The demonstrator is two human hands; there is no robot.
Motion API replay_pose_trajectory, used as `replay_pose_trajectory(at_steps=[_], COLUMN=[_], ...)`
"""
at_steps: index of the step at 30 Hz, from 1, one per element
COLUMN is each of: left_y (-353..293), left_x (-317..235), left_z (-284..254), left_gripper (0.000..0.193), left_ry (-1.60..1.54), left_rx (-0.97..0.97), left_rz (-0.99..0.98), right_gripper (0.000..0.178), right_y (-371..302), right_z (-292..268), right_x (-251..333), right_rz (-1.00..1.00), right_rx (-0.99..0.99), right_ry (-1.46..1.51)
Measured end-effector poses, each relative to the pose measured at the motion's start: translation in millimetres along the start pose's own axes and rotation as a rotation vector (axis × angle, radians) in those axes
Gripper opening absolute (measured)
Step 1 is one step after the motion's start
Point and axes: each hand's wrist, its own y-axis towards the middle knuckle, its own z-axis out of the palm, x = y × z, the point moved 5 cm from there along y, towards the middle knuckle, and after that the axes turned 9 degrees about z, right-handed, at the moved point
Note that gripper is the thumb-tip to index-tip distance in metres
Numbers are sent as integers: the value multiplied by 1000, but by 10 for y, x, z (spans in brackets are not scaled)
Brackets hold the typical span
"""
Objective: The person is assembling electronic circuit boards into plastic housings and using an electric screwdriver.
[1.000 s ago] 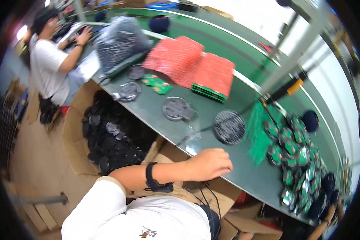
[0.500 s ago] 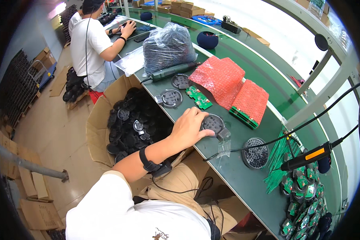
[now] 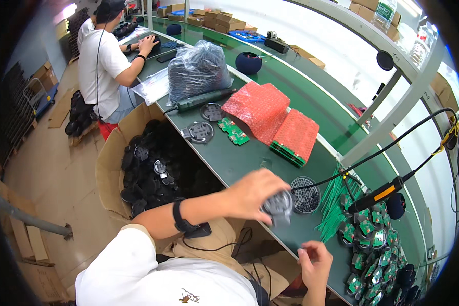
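Observation:
My left hand [image 3: 255, 193], closed, grips a round dark plastic housing [image 3: 278, 205] by its rim, lifted near the table's front edge and slightly blurred. My right hand [image 3: 316, 262] is low at the table edge, fingers loosely bent and thumb apart, with nothing visible in it. Two similar round housings, a nearer one [image 3: 201, 132] and a farther one [image 3: 211, 111], lie on the green table beside bare green circuit boards [image 3: 233, 131]. Near the left hand stands a round dish [image 3: 305, 195] of small dark pieces.
Red bubble wrap [image 3: 260, 109] covers stacked boards. A power screwdriver [image 3: 206, 100] lies by a bagged bundle [image 3: 199, 71]. At right are green wires [image 3: 334, 204], a hanging black-and-orange tool [image 3: 377, 195] and piled board assemblies [image 3: 375, 255]. A carton [image 3: 109, 171] of dark parts stands left; a co-worker [image 3: 102, 61] sits beyond.
My left hand has lifted the round housing off the table and carried it right and nearer to me. My right hand has come into view at the table edge. The view has shifted slightly.

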Motion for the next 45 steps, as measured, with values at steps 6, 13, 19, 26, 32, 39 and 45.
replay_pose_trajectory(at_steps=[6,13,19,26,32,39,45], left_y=[247,131,-164,-50,10,142,133], left_x=[-288,224,1242,810,-8,-479,-622], left_z=[637,-41,-484,-824,-230,307,477], left_gripper=[91,22,42,24,29,35,22], left_ry=[-138,348,868,722,-768,-870,-736], left_rx=[246,-310,26,-287,-464,-164,27], left_rz=[146,-162,-605,-358,-667,-605,-542], right_gripper=[50,38,37,29,34,31,14], right_y=[75,72,102,-48,134,278,151], right_z=[276,216,218,24,175,250,242], right_x=[165,-57,-22,144,475,495,422], right_rz=[-519,-446,-415,-316,-262,-174,-160], right_rx=[-117,-283,-326,-293,-254,-77,-180], right_ry=[-455,-418,-364,-154,321,292,129])
